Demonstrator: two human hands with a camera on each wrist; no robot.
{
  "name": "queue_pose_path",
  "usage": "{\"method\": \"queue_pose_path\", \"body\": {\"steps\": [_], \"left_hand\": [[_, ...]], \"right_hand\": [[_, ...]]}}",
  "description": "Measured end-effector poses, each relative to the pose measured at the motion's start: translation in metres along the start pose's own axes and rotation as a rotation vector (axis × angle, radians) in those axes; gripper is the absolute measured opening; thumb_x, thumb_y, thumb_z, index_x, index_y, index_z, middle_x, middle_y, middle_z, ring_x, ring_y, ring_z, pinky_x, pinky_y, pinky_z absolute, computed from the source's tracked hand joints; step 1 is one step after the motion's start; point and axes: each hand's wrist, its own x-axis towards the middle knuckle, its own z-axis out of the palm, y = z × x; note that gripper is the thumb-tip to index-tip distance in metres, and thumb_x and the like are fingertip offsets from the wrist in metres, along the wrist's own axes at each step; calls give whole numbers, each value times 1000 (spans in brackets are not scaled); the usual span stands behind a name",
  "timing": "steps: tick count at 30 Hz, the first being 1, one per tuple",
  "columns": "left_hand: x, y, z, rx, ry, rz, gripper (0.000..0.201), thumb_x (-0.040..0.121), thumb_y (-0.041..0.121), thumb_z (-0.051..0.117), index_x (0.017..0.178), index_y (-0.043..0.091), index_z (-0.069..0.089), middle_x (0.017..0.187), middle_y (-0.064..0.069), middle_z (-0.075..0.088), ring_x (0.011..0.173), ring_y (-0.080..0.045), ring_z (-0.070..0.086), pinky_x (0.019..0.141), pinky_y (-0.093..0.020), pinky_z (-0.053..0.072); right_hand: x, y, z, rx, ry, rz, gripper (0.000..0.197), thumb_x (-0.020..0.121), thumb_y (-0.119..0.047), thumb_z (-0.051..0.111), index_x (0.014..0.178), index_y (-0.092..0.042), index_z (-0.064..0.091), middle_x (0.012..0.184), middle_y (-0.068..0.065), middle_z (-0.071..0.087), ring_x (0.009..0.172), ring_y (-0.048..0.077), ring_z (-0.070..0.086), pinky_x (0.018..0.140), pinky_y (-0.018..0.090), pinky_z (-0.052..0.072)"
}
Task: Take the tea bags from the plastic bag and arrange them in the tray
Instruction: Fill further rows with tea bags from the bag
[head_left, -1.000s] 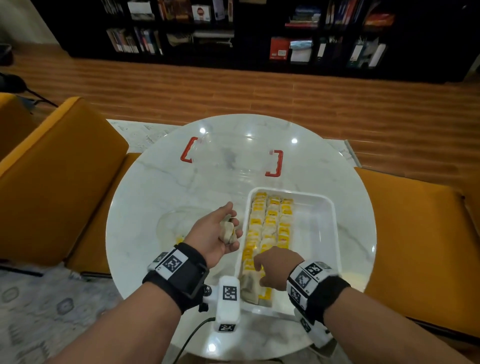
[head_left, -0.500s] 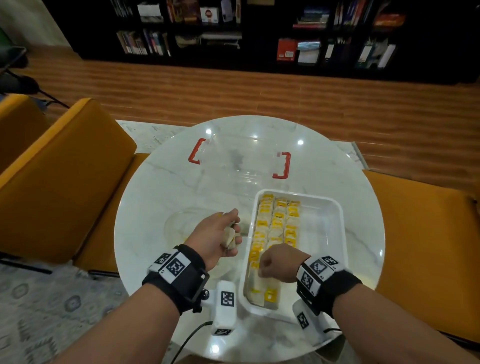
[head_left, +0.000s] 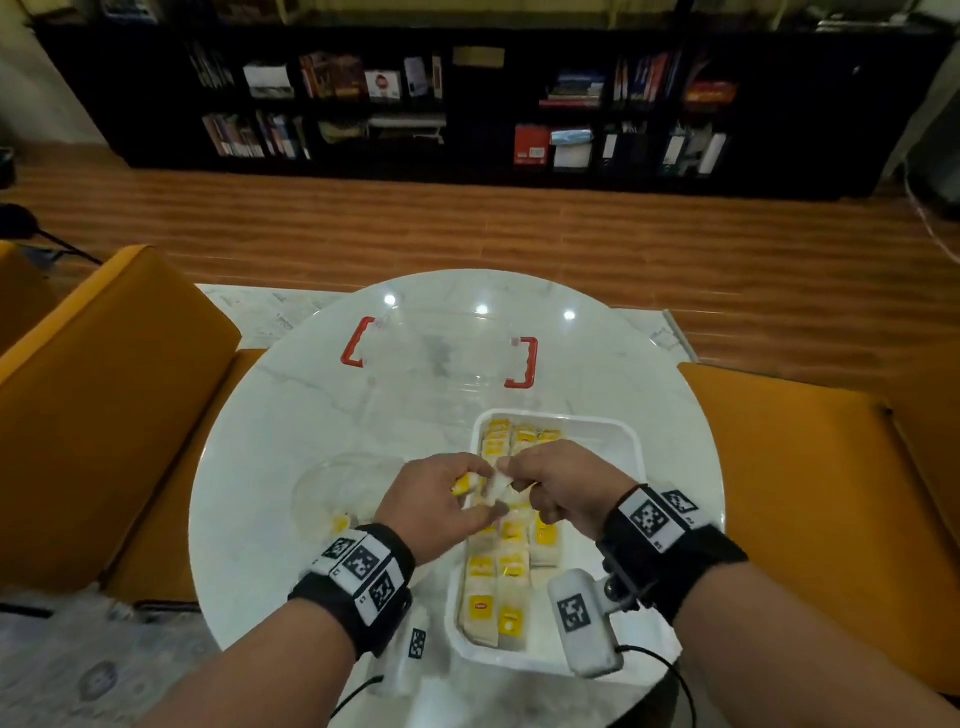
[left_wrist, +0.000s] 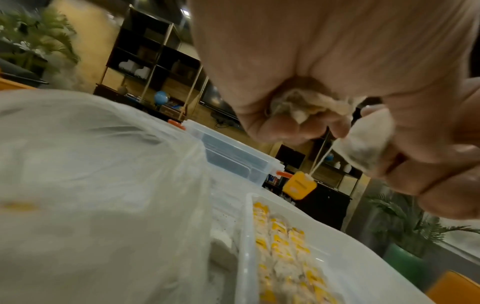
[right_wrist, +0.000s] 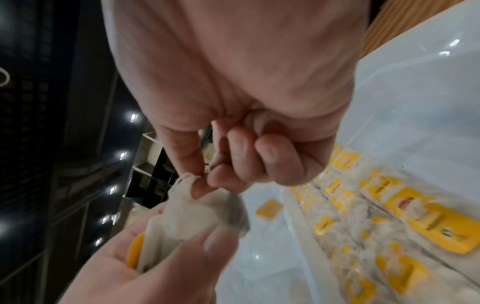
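Plastic bag (head_left: 345, 486) lies crumpled left of centre on the marble table (head_left: 291, 415). At mid-frame the left hand (head_left: 439, 506) grips tea bags (head_left: 488, 488) while the right hand (head_left: 563, 491) pinches one; rows of tea bags fill the white tray (head_left: 597, 519) beneath, lower centre-right

White tray (head_left: 628, 441) of yellow-tagged tea bags (head_left: 511, 564) in rows — crumpled clear plastic bag (head_left: 343, 483) just left.
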Motion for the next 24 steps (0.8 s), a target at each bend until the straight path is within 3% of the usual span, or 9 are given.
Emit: {"method": "queue_pose_path", "body": {"steps": [3,6,8,10,12,14,16,21,24], "left_hand": [[11,5,3,-83,96,64,8,80,27,79,86,25,74,65,17,61,63,0,58,64,-16,44],[19,17,-7,-326,-13,-19,11,84,27,75,79,19,71,54,13,57,47,0,47,53,-17,41],[24,24,-17,-476,-96,-86,14,84,26,75,78,14,70,53,4,52,44,-8,44,45,-22,39],[27,30,-22,-558,-143,-93,16,79,30,74,74,15,70,52,-3,49,43,-13,42,41,-22,37],[29,36,-25,-636,-178,-83,14,76,31,69,71,17,70,52,-6,48,42,-17,40,40,-22,35],[30,42,-26,-688,-207,-81,13,76,28,67,72,17,70,52,-10,47,42,-20,39,39,-21,34],[31,49,-29,-704,-234,-68,13,78,26,66,74,14,70,53,-12,47,43,-21,38,38,-21,34],[30,64,-37,-717,-290,-43,17,91,10,62,75,8,68,47,-6,45,39,-16,37,37,-20,32],[32,65,-42,-687,-304,-54,16,92,6,59,77,1,63,46,-6,44,39,-18,36,37,-20,31]], "right_hand": [[-5,-5,-6,92,25,-49,24,91,-16,62,68,-11,60,67,2,49,43,11,27,47,25,20],[-9,-5,-18,103,119,-143,16,90,-6,55,76,-10,59,68,1,47,42,10,30,46,24,22],[-12,-1,-26,65,157,-229,13,84,0,54,85,-12,60,73,1,52,46,10,37,48,23,30],[-15,4,-32,-21,112,-296,32,71,-6,58,99,-20,62,94,-1,62,59,9,51,58,24,41],[-15,11,-33,-108,15,-328,56,63,-10,60,116,-28,59,118,-9,61,85,10,59,74,25,50],[-14,15,-30,-192,-53,-364,67,66,-15,65,129,-35,53,127,-16,58,111,9,56,86,30,52],[-14,15,-26,-276,-54,-388,66,73,-20,71,133,-39,50,127,-20,58,120,5,52,95,32,48],[-13,15,-21,-387,-13,-373,39,87,-24,68,124,-30,57,124,-10,61,116,4,55,99,29,46],[-12,19,-17,-312,-28,-350,19,97,-14,52,104,-27,64,104,-7,68,85,5,64,77,25,52]]}}
